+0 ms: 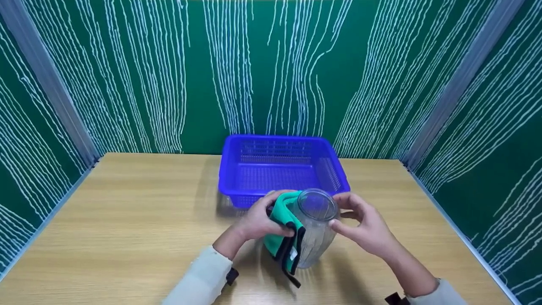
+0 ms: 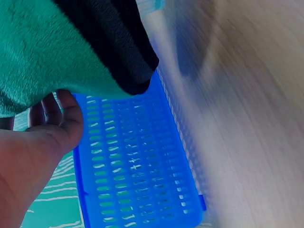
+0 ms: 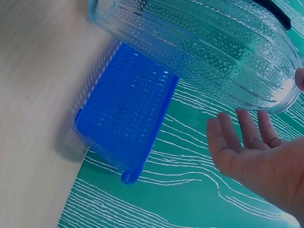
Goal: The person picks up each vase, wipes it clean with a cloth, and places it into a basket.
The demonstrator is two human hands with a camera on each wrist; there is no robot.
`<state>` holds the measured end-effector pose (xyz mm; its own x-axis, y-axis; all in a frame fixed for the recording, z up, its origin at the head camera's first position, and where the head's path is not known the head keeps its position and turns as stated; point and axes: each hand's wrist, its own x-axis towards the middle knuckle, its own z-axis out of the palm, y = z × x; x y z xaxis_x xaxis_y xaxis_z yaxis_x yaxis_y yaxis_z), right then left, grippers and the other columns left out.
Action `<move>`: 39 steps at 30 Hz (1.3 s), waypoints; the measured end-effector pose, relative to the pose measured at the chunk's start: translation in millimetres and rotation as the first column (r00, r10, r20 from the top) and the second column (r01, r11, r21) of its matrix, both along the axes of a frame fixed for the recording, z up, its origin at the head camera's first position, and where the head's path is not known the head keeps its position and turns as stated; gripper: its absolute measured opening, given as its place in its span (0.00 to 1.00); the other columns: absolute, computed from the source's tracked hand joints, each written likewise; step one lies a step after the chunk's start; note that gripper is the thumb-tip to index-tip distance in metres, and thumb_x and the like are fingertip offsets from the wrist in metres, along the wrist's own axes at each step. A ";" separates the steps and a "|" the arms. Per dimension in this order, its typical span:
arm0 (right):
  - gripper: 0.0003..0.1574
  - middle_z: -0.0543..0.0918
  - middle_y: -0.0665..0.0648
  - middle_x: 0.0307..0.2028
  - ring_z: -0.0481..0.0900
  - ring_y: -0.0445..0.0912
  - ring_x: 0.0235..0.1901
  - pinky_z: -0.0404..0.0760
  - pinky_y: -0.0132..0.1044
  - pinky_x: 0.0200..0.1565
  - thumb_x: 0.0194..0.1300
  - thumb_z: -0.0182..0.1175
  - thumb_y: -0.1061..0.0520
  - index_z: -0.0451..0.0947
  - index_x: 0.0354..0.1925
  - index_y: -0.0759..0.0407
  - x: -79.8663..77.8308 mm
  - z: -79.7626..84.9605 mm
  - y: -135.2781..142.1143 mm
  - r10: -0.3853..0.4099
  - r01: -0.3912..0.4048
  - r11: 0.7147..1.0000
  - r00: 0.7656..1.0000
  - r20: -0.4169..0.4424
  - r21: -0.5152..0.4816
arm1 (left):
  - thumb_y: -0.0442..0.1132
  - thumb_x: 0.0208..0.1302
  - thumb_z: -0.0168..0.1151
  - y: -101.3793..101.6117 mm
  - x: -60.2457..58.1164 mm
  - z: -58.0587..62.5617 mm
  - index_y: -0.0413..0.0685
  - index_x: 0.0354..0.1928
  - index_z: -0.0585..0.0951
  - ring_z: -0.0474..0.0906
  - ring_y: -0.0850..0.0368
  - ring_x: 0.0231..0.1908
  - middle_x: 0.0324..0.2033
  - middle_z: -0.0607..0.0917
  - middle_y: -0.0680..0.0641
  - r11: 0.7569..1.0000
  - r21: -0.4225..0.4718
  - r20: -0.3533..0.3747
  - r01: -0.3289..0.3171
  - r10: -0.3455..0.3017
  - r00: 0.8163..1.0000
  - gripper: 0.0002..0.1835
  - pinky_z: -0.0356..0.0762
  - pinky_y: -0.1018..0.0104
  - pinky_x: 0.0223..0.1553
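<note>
A clear ribbed glass vase [image 1: 315, 243] with a thick round rim stands out near the middle in the head view, its mouth tilted up toward the camera. My left hand [image 1: 258, 218] grips a green cloth [image 1: 277, 243] with black edging, thumb in front and fingers behind. The folded cloth lies along the vase's left side. On the other side, my right hand [image 1: 366, 226] holds the vase near its rim between thumb and fingers. Seen from the right wrist, the fingertips [image 3: 244, 116] meet the glass just under the rim, and the bumpy glass wall shows closely.
Behind the hands, a blue plastic basket [image 1: 241, 192] with slotted walls stands on the wooden table [image 1: 139, 203]. Green panels [image 1: 194, 84] with white wavy lines enclose the table at the back and sides, joined by grey corner posts [image 1: 461, 84].
</note>
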<state>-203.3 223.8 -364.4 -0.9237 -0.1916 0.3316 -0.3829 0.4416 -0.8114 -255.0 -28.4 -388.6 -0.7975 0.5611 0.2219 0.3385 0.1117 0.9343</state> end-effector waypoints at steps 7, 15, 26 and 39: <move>0.25 0.77 0.53 0.43 0.76 0.46 0.43 0.77 0.36 0.42 0.49 0.65 0.58 0.71 0.47 0.53 -0.8 2.2 0.2 0.022 -0.020 0.999 0.998 0.052 -0.044 | 0.39 0.33 0.74 10.1 4.7 5.8 0.66 0.57 0.67 0.67 0.59 0.50 0.49 0.68 0.57 0.998 0.057 0.008 -0.007 0.007 1.000 0.42 0.62 0.57 0.50; 0.25 0.78 0.52 0.44 0.76 0.46 0.44 0.76 0.36 0.44 0.50 0.64 0.57 0.71 0.48 0.52 -1.2 4.8 1.0 0.034 -0.033 0.999 0.998 0.056 -0.015 | 0.40 0.32 0.74 16.9 2.8 9.8 0.69 0.54 0.69 0.65 0.59 0.50 0.49 0.68 0.59 0.998 0.040 -0.006 -0.039 0.040 0.999 0.41 0.61 0.56 0.50; 0.31 0.78 0.49 0.45 0.76 0.42 0.44 0.73 0.39 0.48 0.45 0.68 0.50 0.71 0.50 0.49 -3.4 5.8 -0.9 0.029 -0.032 0.998 0.997 0.065 0.048 | 0.51 0.29 0.75 22.7 -13.2 0.6 0.82 0.52 0.64 0.66 0.62 0.50 0.49 0.70 0.66 0.997 -0.055 -0.030 -0.051 0.049 0.998 0.42 0.63 0.52 0.49; 0.30 0.80 0.49 0.42 0.77 0.42 0.43 0.73 0.33 0.48 0.45 0.68 0.52 0.71 0.49 0.51 -4.4 3.1 -1.7 0.040 -0.042 0.998 0.999 0.029 0.056 | 0.46 0.30 0.76 24.0 -12.9 -0.6 0.76 0.54 0.65 0.69 0.63 0.49 0.48 0.73 0.63 1.000 0.031 -0.042 0.005 -0.003 0.999 0.44 0.64 0.56 0.50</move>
<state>-207.7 222.1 -361.3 -0.9236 -0.2471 0.2932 -0.3789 0.4713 -0.7964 -267.9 -4.4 -389.1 -0.7849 0.5565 0.2723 0.3778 0.0815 0.9223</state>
